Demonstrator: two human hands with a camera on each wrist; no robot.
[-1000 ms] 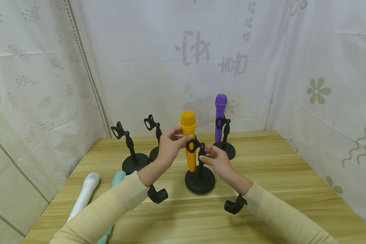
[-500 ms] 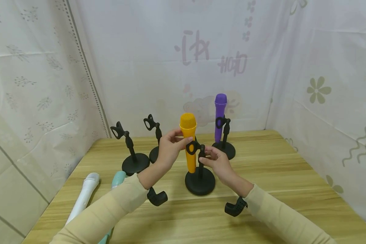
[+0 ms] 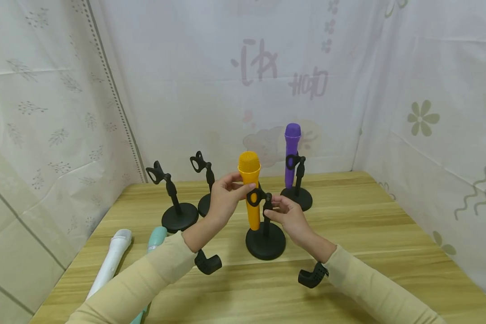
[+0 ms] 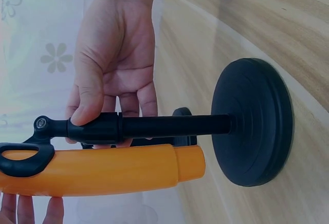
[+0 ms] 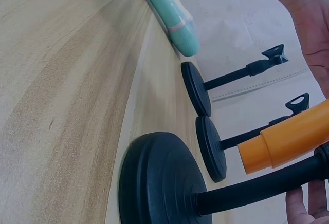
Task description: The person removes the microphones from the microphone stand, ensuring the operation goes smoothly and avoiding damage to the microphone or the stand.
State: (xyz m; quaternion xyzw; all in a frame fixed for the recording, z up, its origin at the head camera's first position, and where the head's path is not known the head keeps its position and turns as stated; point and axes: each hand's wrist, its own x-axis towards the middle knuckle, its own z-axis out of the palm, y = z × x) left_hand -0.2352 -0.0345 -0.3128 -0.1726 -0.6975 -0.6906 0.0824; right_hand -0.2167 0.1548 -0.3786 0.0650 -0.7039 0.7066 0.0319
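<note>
An orange microphone (image 3: 249, 173) stands upright in the clip of a black microphone stand (image 3: 266, 243) at mid-table. My left hand (image 3: 224, 200) pinches its body just under the grille, thumb in front. In the left wrist view the clip's ring wraps the orange microphone (image 4: 123, 170), and its lower end hangs clear of the round base. My right hand (image 3: 289, 218) grips the stand's post below the clip, with the thumb (image 4: 88, 108) on the collar and the fingers behind. In the right wrist view the left hand (image 5: 313, 34) shows only partly.
Behind to the right, a purple microphone (image 3: 292, 139) sits in another stand (image 3: 297, 198). Two stands holding nothing, one nearer (image 3: 180, 218) and one farther (image 3: 204, 204), are at the left. A white microphone (image 3: 109, 261) and a teal microphone (image 3: 157, 236) lie at the front left.
The orange microphone has slid slightly down through the clip, with my left hand lowering a little alongside it. My right hand keeps its grip on the post.
</note>
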